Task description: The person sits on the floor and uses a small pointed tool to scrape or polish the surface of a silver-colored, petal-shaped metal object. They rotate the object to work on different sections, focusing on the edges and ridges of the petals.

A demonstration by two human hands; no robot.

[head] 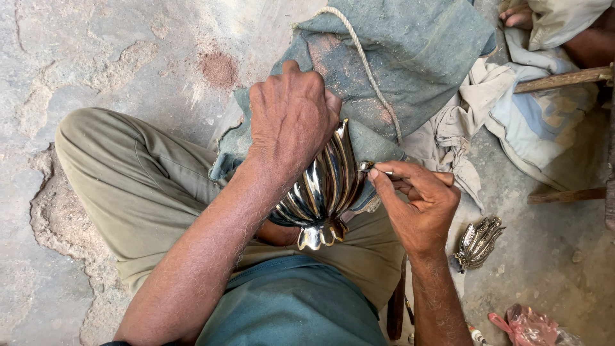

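Left hand [291, 115] clasps the fluted metal shell [323, 189]; right hand [419, 205] pinches a burnishing tool [375, 168] against its edge.

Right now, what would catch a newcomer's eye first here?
The shiny fluted metal piece at centre, pressed by the left hand against a dusty blue-grey cloth bag. The right hand holds a thin tool to its edge. A similar metal piece lies on the floor, right.

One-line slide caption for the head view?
Left hand steadies a ribbed shiny metal piece on a blue-grey cloth; right hand applies a small tool.
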